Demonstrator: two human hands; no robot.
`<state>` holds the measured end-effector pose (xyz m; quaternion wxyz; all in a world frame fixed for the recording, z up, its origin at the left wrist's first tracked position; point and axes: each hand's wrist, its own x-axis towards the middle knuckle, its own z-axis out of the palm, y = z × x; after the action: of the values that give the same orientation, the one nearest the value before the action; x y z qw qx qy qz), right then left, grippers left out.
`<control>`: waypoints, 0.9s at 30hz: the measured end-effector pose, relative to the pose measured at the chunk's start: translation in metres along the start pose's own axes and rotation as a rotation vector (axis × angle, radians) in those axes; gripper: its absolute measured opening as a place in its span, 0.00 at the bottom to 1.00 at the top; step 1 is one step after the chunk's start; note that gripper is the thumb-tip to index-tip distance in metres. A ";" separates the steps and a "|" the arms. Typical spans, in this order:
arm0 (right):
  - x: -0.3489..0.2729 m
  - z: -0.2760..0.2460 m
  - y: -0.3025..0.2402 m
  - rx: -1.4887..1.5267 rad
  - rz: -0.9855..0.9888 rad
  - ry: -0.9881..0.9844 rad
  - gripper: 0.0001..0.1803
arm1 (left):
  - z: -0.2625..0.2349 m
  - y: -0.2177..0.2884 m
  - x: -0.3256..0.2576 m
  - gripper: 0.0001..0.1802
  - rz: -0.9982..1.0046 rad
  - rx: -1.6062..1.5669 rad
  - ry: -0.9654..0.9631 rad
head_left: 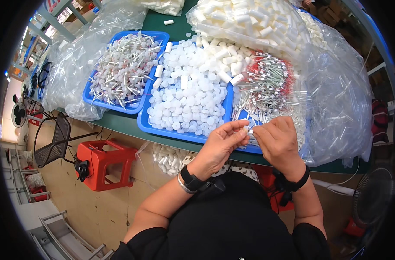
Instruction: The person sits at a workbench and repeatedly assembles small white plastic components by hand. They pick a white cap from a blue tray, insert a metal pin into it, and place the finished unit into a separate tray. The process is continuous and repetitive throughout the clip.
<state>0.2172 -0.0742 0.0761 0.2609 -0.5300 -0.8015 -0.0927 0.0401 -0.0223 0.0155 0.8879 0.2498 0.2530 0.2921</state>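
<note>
My left hand (223, 145) and my right hand (279, 141) meet over the near edge of the right-hand blue tray (254, 149). Between their fingertips is a small white piece (249, 129), pinched from both sides; its exact kind is too small to make out. Beyond my right hand lies a heap of thin rods (269, 80) with red and white ends. To the left, the middle blue tray (175, 134) holds many translucent round caps (184, 102), with white cylinders (227, 58) at its far side.
Farther left, another blue tray (113, 107) is piled with sticks bearing round caps (123, 69). A big clear bag of white cylinders (253, 21) bulges at the back. Clear plastic bags (336, 95) flank the green table (119, 122). A red stool (104, 164) stands on the floor.
</note>
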 end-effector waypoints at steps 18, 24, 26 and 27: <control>-0.012 0.018 -0.001 0.368 0.364 -0.081 0.04 | -0.001 -0.011 0.007 0.20 0.015 -0.084 0.004; -0.017 0.005 0.027 0.058 0.248 -0.120 0.06 | -0.019 0.011 0.008 0.19 0.148 -0.109 0.128; -0.012 0.003 0.030 -0.118 0.136 -0.038 0.06 | -0.011 0.017 0.004 0.18 0.123 -0.076 0.204; -0.017 0.005 0.030 -0.061 0.125 -0.110 0.05 | -0.013 0.016 0.003 0.18 0.130 -0.070 0.182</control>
<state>0.2477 -0.0726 0.0594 0.2055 -0.5909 -0.7768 -0.0712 0.0280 -0.0049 0.0145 0.8486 0.2069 0.3052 0.3793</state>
